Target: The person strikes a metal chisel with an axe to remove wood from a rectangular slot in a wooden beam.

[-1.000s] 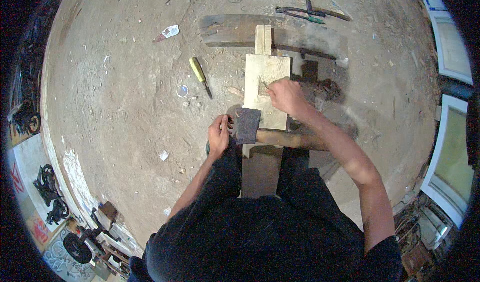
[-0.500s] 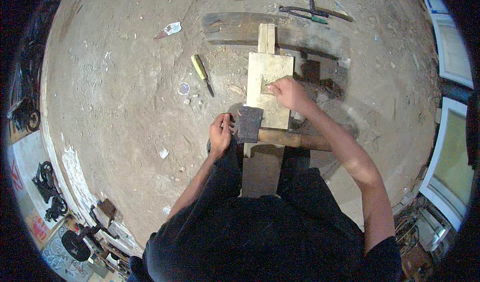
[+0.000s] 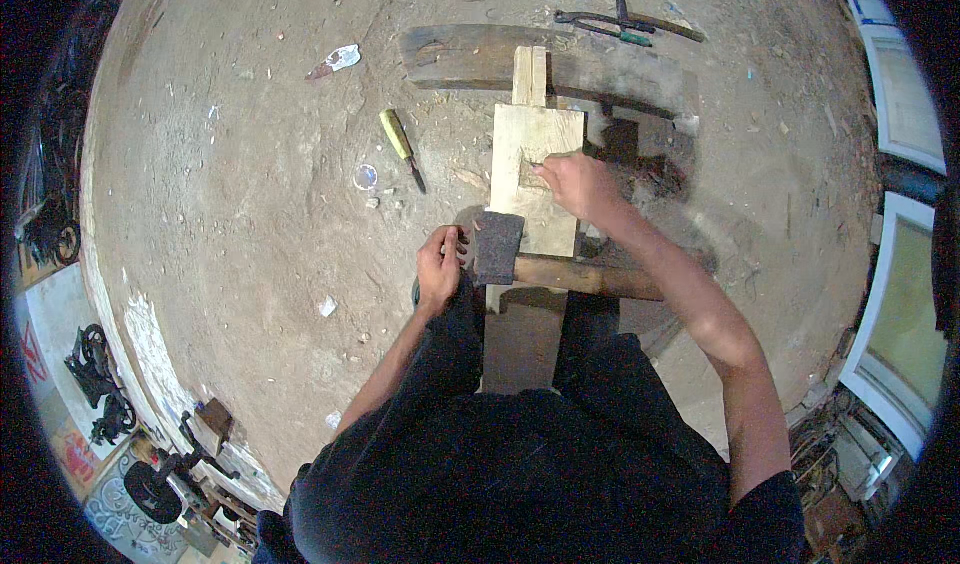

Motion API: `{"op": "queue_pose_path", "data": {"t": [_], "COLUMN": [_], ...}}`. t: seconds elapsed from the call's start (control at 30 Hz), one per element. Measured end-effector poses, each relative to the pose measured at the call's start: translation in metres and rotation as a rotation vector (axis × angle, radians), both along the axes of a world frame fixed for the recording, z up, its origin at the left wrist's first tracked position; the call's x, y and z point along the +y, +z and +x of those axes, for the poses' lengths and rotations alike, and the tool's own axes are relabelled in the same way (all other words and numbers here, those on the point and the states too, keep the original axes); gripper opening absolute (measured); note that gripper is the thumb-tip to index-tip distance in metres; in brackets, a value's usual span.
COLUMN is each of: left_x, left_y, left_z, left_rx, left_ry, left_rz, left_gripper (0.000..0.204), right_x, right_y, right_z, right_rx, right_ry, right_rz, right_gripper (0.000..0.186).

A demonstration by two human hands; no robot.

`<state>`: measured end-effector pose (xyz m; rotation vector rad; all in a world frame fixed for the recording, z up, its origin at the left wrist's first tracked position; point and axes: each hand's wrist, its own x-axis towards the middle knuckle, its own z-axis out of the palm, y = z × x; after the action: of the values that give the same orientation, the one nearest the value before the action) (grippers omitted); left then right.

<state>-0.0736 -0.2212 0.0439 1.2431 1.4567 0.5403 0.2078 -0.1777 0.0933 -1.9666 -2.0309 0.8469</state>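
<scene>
A pale wooden board (image 3: 510, 142) lies lengthwise in front of me, with a small carved recess near its middle. Over that recess my right hand (image 3: 580, 186) is closed in a pinch, fingertips at the wood; what they hold, if anything, is too small to make out. An axe with a dark metal head (image 3: 497, 249) and a wooden handle (image 3: 595, 276) rests across the board's near end. Just left of the axe head, my left hand (image 3: 438, 267) sits by my knee with its fingers curled; whether something is inside them is hidden.
A yellow-handled chisel (image 3: 399, 142) lies on the dirt floor to the left, near a small round clear disc (image 3: 366, 177). Beyond the board are a long dark plank (image 3: 455, 56), pincers (image 3: 600, 26) and a hammer (image 3: 665, 26). White-framed panels (image 3: 890, 334) stand at right.
</scene>
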Motion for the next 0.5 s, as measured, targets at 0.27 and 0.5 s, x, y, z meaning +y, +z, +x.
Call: {"op": "queue_pose_path", "data": {"t": [0.27,0.5], "left_x": [0.0,0.001], "left_y": [0.0,0.004], "left_z": [-0.001,0.001], "left_rx": [-0.018,-0.016], "left_ry": [-0.009,-0.014], "left_rz": [0.026,0.025], "left_gripper": [0.032,0.032], "right_x": [-0.009,0.0], "right_y": [-0.011,-0.009], "right_z": [-0.007,-0.006], "right_rx": [-0.238,-0.189], "right_ry": [0.198,0.125], "right_rz": [0.179,0.058], "right_gripper": [0.015,0.009]}}
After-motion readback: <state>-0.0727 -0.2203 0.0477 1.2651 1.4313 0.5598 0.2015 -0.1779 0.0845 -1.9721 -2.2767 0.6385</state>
